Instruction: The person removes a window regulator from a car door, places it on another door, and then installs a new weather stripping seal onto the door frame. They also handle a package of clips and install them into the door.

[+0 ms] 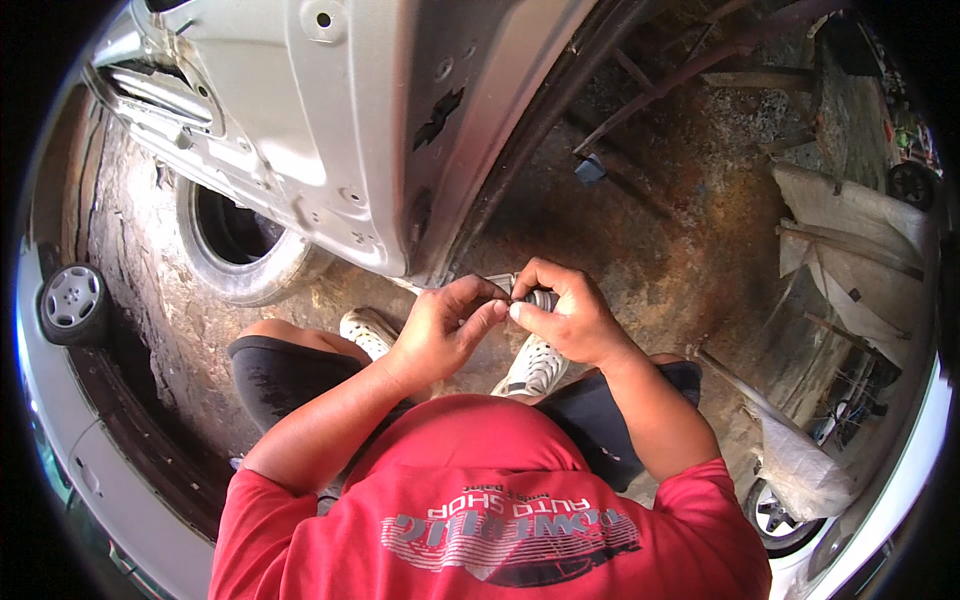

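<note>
My left hand (436, 330) and my right hand (578, 318) meet in front of me, above my shoes. Thumb and forefinger are pinched together on each. Between the touching fingertips there seems to be something tiny and dark, too small to name. Just beyond the hands stands a bare silver car door (350, 120) with bolt holes and cut-outs in its metal. Its lower corner comes close to my left hand without touching it.
A worn tyre (262, 282) lies under the door at left. A wheel (73, 298) belongs to a car on the far left. Metal bars (650, 100) rise ahead right. Dusty sheeting (850, 235) and a wrapped pole (800, 460) lie on the right, near another car's wheel (775, 515).
</note>
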Demonstrator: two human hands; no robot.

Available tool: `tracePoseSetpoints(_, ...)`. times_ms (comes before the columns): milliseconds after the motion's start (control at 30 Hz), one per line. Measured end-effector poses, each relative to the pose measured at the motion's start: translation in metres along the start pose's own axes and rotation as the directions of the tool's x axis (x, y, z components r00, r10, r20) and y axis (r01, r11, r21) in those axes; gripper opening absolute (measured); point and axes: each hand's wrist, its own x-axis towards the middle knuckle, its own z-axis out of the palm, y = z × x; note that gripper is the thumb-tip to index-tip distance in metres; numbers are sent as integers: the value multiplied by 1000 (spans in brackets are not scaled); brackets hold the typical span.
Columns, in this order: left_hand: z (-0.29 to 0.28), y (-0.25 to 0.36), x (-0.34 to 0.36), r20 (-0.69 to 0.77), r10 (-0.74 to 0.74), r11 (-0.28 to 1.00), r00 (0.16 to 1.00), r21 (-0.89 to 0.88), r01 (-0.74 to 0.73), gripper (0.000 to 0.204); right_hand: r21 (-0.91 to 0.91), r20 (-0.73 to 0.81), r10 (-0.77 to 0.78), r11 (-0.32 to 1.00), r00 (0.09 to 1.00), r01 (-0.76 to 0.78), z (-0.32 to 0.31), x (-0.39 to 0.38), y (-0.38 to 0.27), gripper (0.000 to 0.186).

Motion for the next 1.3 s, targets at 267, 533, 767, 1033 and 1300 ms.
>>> tracePoseSetpoints(267,-13,11,1,71,207,936,976,275,-219,14,250,129,87,961,988,-118,0,0,11,7)
tracePoseSetpoints(533,-10,0,-3,137,136,976,981,152,-156,14,184,116,41,981,992,-62,7,-7,-3,7)
tracePoseSetpoints(767,-19,11,3,85,161,965,983,195,-174,26,441,272,166,854,948,-277,-3,-5,-6,27)
tracePoseSetpoints(1033,-22,7,2,56,48,996,997,71,-52,44,438,405,357,733,842,-521,-26,-4,-14,37)
tracePoseSetpoints(1300,-24,9,1,76,-24,990,997,142,13,41,71,111,-182,982,977,175,-10,3,6,30)
